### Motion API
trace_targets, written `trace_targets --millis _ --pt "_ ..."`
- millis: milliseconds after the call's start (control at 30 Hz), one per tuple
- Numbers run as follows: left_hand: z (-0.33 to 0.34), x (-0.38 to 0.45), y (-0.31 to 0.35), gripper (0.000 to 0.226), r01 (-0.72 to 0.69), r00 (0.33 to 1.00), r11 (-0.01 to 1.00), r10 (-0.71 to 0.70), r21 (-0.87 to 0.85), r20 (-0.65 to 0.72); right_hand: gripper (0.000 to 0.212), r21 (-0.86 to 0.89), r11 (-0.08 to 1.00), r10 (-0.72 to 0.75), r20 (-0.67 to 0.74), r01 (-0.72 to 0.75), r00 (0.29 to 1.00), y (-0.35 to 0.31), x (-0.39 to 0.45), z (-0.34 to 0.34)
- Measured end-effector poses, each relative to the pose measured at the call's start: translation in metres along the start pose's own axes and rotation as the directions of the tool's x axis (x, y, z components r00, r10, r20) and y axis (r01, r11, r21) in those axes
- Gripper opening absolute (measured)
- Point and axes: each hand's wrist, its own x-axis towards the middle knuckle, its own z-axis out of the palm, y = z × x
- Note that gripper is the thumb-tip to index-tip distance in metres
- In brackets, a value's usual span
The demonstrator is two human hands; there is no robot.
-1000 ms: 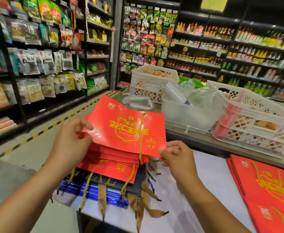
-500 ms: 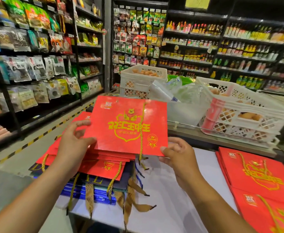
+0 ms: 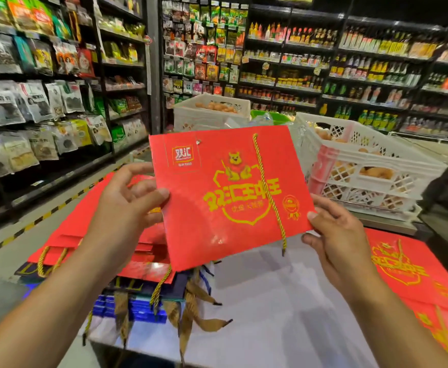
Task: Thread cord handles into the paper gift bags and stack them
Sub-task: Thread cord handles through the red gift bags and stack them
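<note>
I hold a flat red paper gift bag with gold print up in front of me. My left hand pinches its left edge, and my right hand pinches its lower right corner. A gold cord hangs loose down the bag's face from a hole near the top. Below it lies a stack of red bags with gold cord handles, on top of dark blue bags. A second pile of red bags lies on the table at the right.
The white table carries both piles. White plastic crates with eggs stand behind on a metal counter. Stocked shop shelves line the left and back. An aisle floor with yellow-black tape runs at the left.
Both hands have lifted the red bag up off the left stack and closer to the camera. The loose gold cord now hangs across its face.
</note>
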Motion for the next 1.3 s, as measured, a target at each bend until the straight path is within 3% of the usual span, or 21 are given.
trace_targets --millis 167,300,400,600,733,833,967,1033,1167,1300 --pt "0.026 -0.028 -0.019 0.042 0.133 0.976 0.985 -0.15 0.106 0.161 0.037 -0.126 0.988 0.07 -0.116 -0.085 0.991 0.004 -0.003 -0.068" --pt "0.048 -0.066 -0.062 0.038 0.328 0.862 0.907 -0.402 0.265 0.307 0.035 -0.322 0.941 0.042 -0.187 -0.101 0.981 0.004 -0.015 -0.103" --pt "0.069 -0.096 -0.092 0.033 0.387 0.836 0.867 -0.474 0.314 0.277 0.03 -0.436 0.894 0.032 -0.177 -0.107 0.984 0.006 -0.017 -0.118" --pt "0.095 -0.114 -0.113 0.015 0.497 0.845 0.853 -0.518 0.16 0.131 0.014 -0.519 0.845 0.042 -0.176 -0.129 0.983 0.022 -0.017 -0.132" --pt "0.092 -0.11 -0.119 0.014 0.46 0.882 0.865 -0.471 0.2 0.012 0.013 -0.544 0.807 0.242 -0.052 -0.231 0.969 0.035 -0.03 -0.14" --pt "0.091 -0.11 -0.125 0.014 0.454 0.886 0.859 -0.463 0.237 -0.019 0.024 -0.722 0.681 0.284 0.11 -0.119 0.953 0.042 -0.045 -0.136" --pt "0.096 -0.11 -0.129 0.01 0.445 0.892 0.854 -0.45 0.268 -0.049 0.029 -0.97 0.223 0.191 0.142 0.098 0.971 0.056 -0.051 -0.122" --pt "0.098 -0.11 -0.127 0.002 0.439 0.896 0.857 -0.438 0.268 -0.066 0.023 -0.99 0.08 0.177 0.129 0.116 0.976 0.061 -0.05 -0.118" --pt "0.1 -0.111 -0.124 0.016 0.445 0.887 0.832 -0.462 0.333 -0.031 0.008 -0.986 -0.062 0.228 0.138 0.156 0.964 0.074 -0.05 -0.116" --pt "0.102 -0.107 -0.127 0.017 0.463 0.872 0.804 -0.489 0.372 -0.026 0.024 -0.984 -0.028 0.206 0.167 0.176 0.964 0.076 -0.051 -0.114"
